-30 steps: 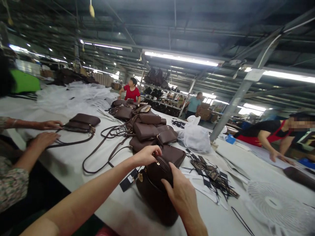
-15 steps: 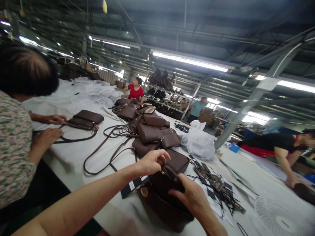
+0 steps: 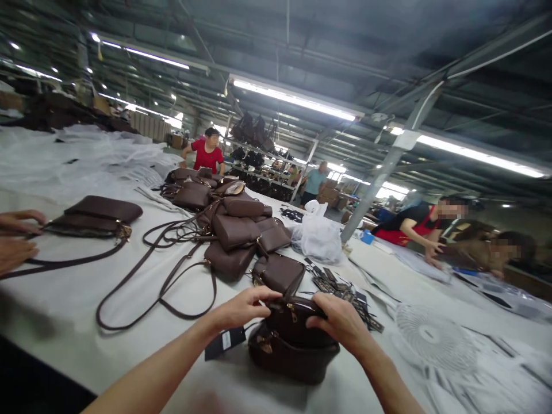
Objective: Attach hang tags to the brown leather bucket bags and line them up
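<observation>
A dark brown bag [image 3: 295, 359] stands on the white-covered table, its zipped top raised between my hands. My left hand [image 3: 250, 305] pinches the left end of that top edge. On the right, my right hand [image 3: 338, 316] grips the same edge, thumb in front and fingers behind. A gold zipper pull hangs near the middle of the top. Beside the bag, under my left forearm, lies a black tag [image 3: 225, 342] with a white label. Just behind is another brown bag [image 3: 280, 272].
More brown bags [image 3: 235, 230] with looped straps are heaped ahead. Black tags [image 3: 340, 290] and a white fan [image 3: 435, 336] lie to the right. Another person's hands [image 3: 19, 238] touch a bag [image 3: 97, 215] at the left. White plastic [image 3: 317, 233] sits beyond.
The view has shifted right. My left hand has come down onto the bag's top edge, and the bag now stands more upright and faces me.
</observation>
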Action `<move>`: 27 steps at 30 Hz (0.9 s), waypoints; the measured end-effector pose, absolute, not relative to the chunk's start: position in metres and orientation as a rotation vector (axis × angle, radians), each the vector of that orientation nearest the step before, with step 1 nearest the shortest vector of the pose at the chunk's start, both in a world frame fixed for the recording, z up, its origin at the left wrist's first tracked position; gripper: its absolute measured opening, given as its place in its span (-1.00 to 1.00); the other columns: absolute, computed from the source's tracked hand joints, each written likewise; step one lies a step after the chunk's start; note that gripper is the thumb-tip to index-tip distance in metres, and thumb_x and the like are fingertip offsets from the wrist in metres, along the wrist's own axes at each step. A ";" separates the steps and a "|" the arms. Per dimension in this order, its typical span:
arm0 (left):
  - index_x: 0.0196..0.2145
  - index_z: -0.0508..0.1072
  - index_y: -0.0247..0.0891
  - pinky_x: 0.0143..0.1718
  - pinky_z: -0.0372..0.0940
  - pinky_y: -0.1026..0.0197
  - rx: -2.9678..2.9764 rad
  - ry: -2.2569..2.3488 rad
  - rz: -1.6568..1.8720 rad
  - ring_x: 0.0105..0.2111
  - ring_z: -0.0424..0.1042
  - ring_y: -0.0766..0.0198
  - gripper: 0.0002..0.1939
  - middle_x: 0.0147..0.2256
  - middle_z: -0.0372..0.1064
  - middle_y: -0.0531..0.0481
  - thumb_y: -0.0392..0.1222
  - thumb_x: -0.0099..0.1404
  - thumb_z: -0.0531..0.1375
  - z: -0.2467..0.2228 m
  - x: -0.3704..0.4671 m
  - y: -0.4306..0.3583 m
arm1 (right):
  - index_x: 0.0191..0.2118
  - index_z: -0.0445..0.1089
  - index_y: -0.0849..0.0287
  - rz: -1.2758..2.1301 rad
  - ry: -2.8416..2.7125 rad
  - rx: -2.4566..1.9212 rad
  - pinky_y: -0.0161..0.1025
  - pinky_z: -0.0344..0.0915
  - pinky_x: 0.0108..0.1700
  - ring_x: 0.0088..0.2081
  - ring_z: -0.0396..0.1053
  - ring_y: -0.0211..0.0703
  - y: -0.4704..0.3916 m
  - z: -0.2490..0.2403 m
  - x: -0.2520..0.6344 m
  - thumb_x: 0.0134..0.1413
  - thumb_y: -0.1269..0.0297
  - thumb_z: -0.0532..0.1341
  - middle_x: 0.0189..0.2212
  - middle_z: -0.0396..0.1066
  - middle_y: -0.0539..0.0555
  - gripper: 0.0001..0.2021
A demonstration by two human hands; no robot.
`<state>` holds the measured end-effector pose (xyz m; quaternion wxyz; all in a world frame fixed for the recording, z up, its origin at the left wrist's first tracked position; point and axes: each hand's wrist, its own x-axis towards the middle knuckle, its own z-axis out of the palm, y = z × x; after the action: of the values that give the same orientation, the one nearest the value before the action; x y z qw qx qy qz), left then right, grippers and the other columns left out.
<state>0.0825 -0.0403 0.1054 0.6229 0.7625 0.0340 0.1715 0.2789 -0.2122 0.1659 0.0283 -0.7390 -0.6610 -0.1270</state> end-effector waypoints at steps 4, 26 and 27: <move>-0.02 0.46 -0.11 -0.13 0.23 0.17 1.754 0.059 0.548 -0.09 0.33 0.15 -0.49 -0.04 0.34 -0.05 -0.31 0.02 0.24 0.090 0.096 -0.065 | -0.24 0.38 0.12 -0.460 -1.962 -2.238 -0.14 0.29 -0.19 -0.25 0.39 -0.02 -0.218 0.169 0.284 0.00 0.30 0.32 -0.31 0.43 0.08 -0.83; -0.18 0.40 -0.20 0.20 -0.01 0.06 1.550 -0.143 0.528 0.12 0.17 0.07 -0.70 0.02 0.27 -0.08 -0.30 0.09 0.29 0.081 0.125 -0.120 | -0.30 0.49 0.11 -0.424 -0.879 -1.853 -0.08 0.28 -0.12 -0.25 0.41 -0.01 -0.255 0.109 0.187 0.11 0.12 0.19 -0.33 0.50 0.11 -0.79; -0.21 0.40 -0.21 0.19 0.00 0.07 1.572 -0.132 0.546 0.10 0.19 0.07 -0.75 0.00 0.28 -0.08 -0.28 0.11 0.28 0.082 0.125 -0.121 | -0.29 0.49 0.12 -0.482 -0.861 -1.874 -0.04 0.25 -0.10 -0.24 0.41 0.01 -0.255 0.105 0.183 0.12 0.12 0.19 -0.33 0.51 0.12 -0.79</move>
<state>0.1252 -0.1210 0.0822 0.6713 0.6979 -0.0584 0.2425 0.1831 -0.2551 0.1051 0.4898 -0.7714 -0.3544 -0.1983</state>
